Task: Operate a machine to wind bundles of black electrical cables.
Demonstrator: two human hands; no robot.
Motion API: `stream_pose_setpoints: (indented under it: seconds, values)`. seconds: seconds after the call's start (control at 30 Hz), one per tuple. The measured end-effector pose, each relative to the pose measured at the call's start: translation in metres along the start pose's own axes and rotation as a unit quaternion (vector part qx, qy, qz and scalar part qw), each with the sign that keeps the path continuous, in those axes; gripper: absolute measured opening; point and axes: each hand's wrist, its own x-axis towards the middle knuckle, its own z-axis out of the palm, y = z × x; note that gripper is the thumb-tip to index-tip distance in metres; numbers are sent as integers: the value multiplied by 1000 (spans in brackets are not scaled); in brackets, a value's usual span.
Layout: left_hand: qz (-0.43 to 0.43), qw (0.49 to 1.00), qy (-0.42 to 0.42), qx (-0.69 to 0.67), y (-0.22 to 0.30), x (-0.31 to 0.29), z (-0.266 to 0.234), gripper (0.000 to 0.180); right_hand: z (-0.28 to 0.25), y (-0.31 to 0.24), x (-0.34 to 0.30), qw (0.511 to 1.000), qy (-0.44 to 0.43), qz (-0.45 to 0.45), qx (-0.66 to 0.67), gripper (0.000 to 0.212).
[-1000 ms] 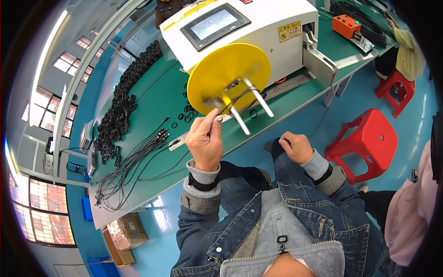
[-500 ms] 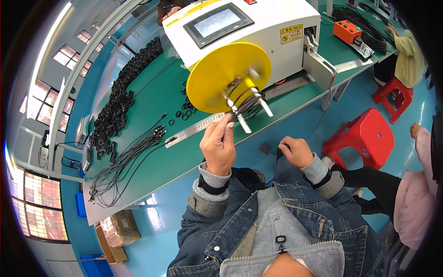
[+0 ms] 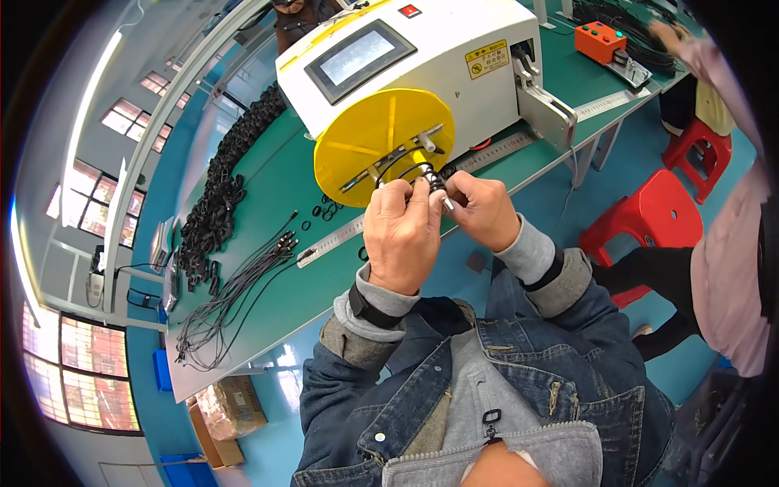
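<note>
A white winding machine point(image 3: 442, 77) with a dark-framed screen point(image 3: 361, 58) stands on the green table, its yellow disc point(image 3: 349, 134) facing me. Black cable point(image 3: 414, 168) is coiled around the metal posts at the disc's front. My left hand point(image 3: 403, 231) is closed on the near side of this coil, thumb and fingertips pinched together. From the right, my right hand point(image 3: 484, 209) grips the coil beside a post end point(image 3: 448, 204). My fingers partly cover the coil and posts.
Loose black cables point(image 3: 243, 296) lie left on the table, near small black rings and a long heap of black coils point(image 3: 203, 211). A steel ruler point(image 3: 330, 243) runs along the front. Red stools point(image 3: 649, 213) and another person point(image 3: 730, 268) are at right.
The disc was spinning and blurred; now it looks still. My right hand has come up from near my lap to the coil. My left hand has shifted slightly and grips the coil.
</note>
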Motion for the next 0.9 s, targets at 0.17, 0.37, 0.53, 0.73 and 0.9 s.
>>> stream_pose_setpoints:
  seconds: [0.17,0.37,0.53,0.73,0.9]
  values:
    - [-81,991,-93,53,3,5,-9,42,1,9,7,999,-5,39,4,30]
    - [-23,987,-155,41,-24,-2,-6,59,1,25,25,1000,0,-18,20,65]
    - [-92,978,-166,-88,-24,-5,-5,59,7,35,28,982,-108,27,151,82]
    - [-142,957,-182,-177,-24,2,-8,41,23,35,14,981,-52,-12,187,74]
    - [-107,973,-149,-142,-19,-3,-7,29,29,1,-4,999,42,-19,-2,55]
